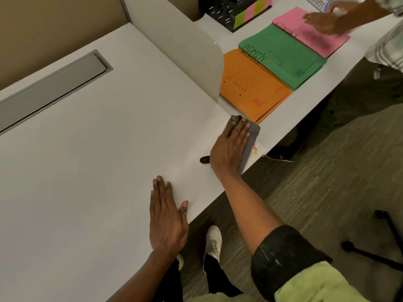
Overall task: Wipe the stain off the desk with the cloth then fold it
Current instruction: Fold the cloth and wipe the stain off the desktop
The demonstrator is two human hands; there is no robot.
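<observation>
A grey cloth (pixel 251 138) lies on the white desk (pixel 98 149) near its front edge. My right hand (pixel 229 147) presses flat on the cloth, fingers stretched over it. An orange-brown stain (pixel 255 149) shows on the desk just right of the cloth, by the edge, and a faint orange smear runs left of the hand. My left hand (pixel 166 216) rests flat on the desk nearer me, fingers together, holding nothing. A small dark object (pixel 204 159) pokes out from under my right hand's thumb side.
A white divider panel (pixel 196 51) stands on the desk behind the cloth. Beyond it lie orange (pixel 250 88), green (pixel 283 55) and pink (pixel 309 31) folders; another person's hand (pixel 322 20) rests on the pink one. A black organiser (pixel 229 12) is at the back. A grey cable hatch (pixel 50 88) sits left.
</observation>
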